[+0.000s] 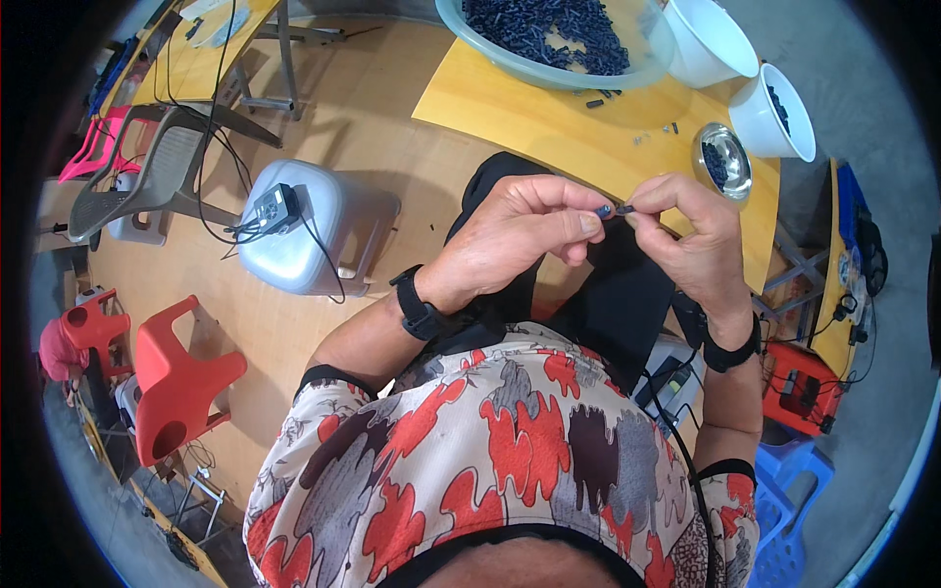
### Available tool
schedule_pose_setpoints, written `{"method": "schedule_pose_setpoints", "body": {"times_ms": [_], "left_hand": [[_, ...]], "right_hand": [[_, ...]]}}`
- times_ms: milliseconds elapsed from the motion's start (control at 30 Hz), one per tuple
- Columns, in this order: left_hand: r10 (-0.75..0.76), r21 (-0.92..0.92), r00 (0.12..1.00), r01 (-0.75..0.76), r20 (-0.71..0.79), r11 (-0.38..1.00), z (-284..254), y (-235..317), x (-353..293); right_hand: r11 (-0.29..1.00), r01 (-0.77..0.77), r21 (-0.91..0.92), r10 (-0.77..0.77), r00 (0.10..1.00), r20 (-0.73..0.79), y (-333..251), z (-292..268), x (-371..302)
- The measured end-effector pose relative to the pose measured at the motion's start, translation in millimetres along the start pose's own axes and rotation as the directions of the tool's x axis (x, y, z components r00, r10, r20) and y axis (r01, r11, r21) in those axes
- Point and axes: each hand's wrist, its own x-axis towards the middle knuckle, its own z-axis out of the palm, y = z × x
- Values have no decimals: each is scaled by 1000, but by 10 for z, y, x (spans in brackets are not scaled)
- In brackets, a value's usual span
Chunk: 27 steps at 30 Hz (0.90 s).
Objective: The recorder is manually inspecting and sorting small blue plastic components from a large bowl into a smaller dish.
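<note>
Above my lap, close to the table's near edge, both hands meet with their fingertips pinched. Between thumb and forefinger, my left hand grips a small dark blue cylindrical piece. My right hand pinches a tiny dark part right beside that piece; whether the two touch is too small to tell. Beyond the hands, a wide translucent basin holds a heap of dark blue tubular pieces. At the right, a metal bowl contains more small dark parts.
The yellow table carries the basin, two white buckets and a few loose dark pieces. A grey stool with a black device and cables stands to my left. Red chairs and a blue plastic stool are nearby.
</note>
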Motion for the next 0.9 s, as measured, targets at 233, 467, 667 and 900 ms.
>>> {"method": "schedule_pose_setpoints", "body": {"times_ms": [233, 467, 667, 900], "left_hand": [[41, 18, 998, -40, -54, 999, 170, -11, -61], [45, 0, 999, -45, 2, 999, 200, -8, -121], [40, -21, 999, -40, -8, 999, 218, -14, -149], [53, 83, 998, -50, -30, 995, 254, 0, -162]], "right_hand": [[999, 29, -28, -28, 999, 37, -120, 33, -149], [968, -107, 229, 120, 992, -43, -105, 117, -329], [841, -110, 529, 206, 970, -126, -97, 126, -404], [903, -84, 421, 160, 976, -147, -124, 67, -383]]}}
